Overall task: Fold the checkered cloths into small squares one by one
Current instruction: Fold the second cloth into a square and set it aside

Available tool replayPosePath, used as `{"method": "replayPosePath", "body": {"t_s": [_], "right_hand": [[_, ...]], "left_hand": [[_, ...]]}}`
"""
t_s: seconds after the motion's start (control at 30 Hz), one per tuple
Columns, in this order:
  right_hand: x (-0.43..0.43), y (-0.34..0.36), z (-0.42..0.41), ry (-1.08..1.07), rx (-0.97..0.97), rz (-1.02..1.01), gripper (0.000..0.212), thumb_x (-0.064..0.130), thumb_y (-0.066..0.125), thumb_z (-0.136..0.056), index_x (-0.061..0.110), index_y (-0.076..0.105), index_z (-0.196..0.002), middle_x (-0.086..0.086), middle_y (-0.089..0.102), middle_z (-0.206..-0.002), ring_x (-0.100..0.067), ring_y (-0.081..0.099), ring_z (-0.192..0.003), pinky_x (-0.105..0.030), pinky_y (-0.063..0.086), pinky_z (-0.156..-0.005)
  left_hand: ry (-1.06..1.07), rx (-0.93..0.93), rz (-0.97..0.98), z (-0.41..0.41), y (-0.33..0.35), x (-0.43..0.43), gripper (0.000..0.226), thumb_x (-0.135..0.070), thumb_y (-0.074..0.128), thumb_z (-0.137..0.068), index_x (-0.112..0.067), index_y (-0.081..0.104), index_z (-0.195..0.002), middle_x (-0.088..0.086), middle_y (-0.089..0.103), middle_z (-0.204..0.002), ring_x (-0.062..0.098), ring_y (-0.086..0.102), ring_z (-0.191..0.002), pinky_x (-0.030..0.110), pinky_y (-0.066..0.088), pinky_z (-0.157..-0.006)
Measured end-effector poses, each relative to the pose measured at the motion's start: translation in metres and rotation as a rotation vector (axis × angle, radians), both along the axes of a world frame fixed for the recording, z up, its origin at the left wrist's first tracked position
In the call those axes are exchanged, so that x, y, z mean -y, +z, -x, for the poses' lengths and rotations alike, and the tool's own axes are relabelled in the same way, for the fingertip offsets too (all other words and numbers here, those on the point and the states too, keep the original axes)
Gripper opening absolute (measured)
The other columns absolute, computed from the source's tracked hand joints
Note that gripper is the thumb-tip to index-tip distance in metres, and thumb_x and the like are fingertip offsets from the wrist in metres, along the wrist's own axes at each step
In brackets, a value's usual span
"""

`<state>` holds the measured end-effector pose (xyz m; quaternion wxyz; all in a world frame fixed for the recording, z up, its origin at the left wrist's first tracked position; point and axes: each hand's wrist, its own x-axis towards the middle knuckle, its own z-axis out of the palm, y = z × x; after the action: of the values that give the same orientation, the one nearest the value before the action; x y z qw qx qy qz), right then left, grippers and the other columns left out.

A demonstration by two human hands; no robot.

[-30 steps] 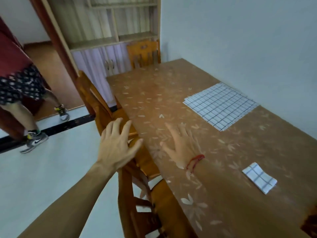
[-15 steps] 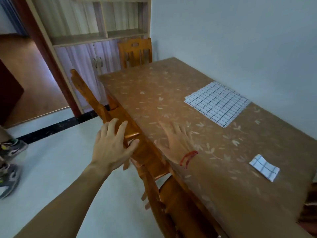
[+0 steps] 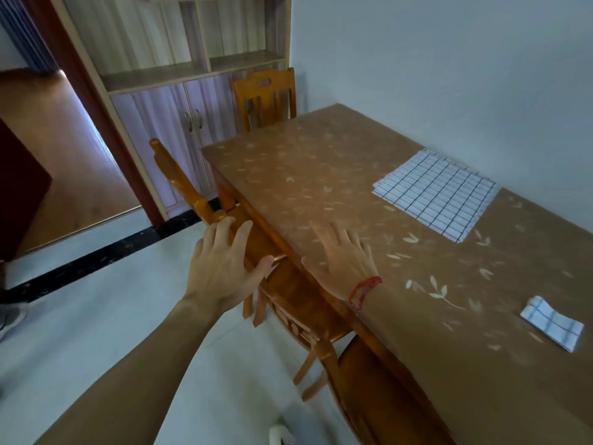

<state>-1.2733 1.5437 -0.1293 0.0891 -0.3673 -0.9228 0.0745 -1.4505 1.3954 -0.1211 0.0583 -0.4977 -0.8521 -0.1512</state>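
Closer to the chair [image 3: 179, 178] back than a moment ago, left hand [image 3: 221, 268] hovering with fingers spread and empty, cloth stack [image 3: 436, 192] lying far ahead-right of the right hand [image 3: 343, 261], folded cloth [image 3: 550, 327] well off to its right, right hand splayed flat on tabletop [image 3: 321, 162] edge.

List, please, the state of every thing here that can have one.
Pile of large white checkered cloths: unfolded, lying flat on the brown leaf-patterned table.
Small white checkered cloth: folded, lying apart from the pile, nearer the camera.
Near wooden chair: pushed in against the table.
Left hand: open, fingers spread over the chair's back rail.
Right hand: open, palm down over the table's edge.
Pale cabinet doors: closed.
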Motion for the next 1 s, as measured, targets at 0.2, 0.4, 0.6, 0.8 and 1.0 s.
{"method": "replayPosePath", "body": {"t_s": [0.2,0.4,0.6,0.8,1.0], "right_hand": [[-0.031,-0.013,0.050,-0.050,-0.021,0.004,0.069,0.064,0.031,-0.080,0.042,0.017,-0.144,-0.002,0.034,-0.147,-0.028,0.041,-0.127,-0.048,0.039,-0.102],[-0.088,-0.023,0.088,-0.203,-0.088,0.063,0.065,0.068,0.038,-0.082,0.044,0.023,-0.140,0.003,0.036,-0.145,-0.025,0.043,-0.125,-0.049,0.034,-0.105],[-0.151,-0.017,0.085,-0.369,-0.013,0.107,0.070,0.067,0.034,-0.085,0.038,0.018,-0.147,-0.003,0.033,-0.148,-0.029,0.041,-0.125,-0.050,0.039,-0.099],[-0.188,-0.013,0.051,-0.594,0.017,0.159,0.073,0.067,0.035,-0.082,0.040,0.015,-0.148,-0.004,0.030,-0.151,-0.030,0.037,-0.131,-0.050,0.037,-0.100],[-0.202,-0.011,0.029,-0.811,0.031,0.160,0.070,0.067,0.035,-0.084,0.042,0.015,-0.147,-0.002,0.033,-0.150,-0.028,0.041,-0.127,-0.048,0.037,-0.100]], "left_hand": [[-0.053,0.000,0.011,0.051,-0.002,-0.040,0.076,-0.075,0.038,-0.083,-0.025,0.039,-0.141,0.010,0.041,-0.146,0.035,0.040,-0.133,0.054,0.041,-0.103],[-0.138,0.010,0.052,0.102,0.001,-0.117,0.076,-0.075,0.035,-0.085,-0.028,0.034,-0.145,0.008,0.036,-0.150,0.033,0.034,-0.138,0.054,0.036,-0.109],[-0.315,0.007,0.131,0.130,0.001,-0.204,0.075,-0.068,0.044,-0.089,-0.028,0.027,-0.150,0.009,0.026,-0.155,0.032,0.023,-0.142,0.050,0.027,-0.114],[-0.507,0.003,0.140,0.116,-0.002,-0.287,0.081,-0.076,0.026,-0.086,-0.022,0.040,-0.145,0.013,0.038,-0.149,0.035,0.035,-0.135,0.053,0.039,-0.106],[-0.725,0.071,0.110,0.103,-0.013,-0.355,0.071,-0.068,0.045,-0.086,-0.024,0.038,-0.142,0.004,0.035,-0.147,0.025,0.035,-0.132,0.048,0.043,-0.101]]}}
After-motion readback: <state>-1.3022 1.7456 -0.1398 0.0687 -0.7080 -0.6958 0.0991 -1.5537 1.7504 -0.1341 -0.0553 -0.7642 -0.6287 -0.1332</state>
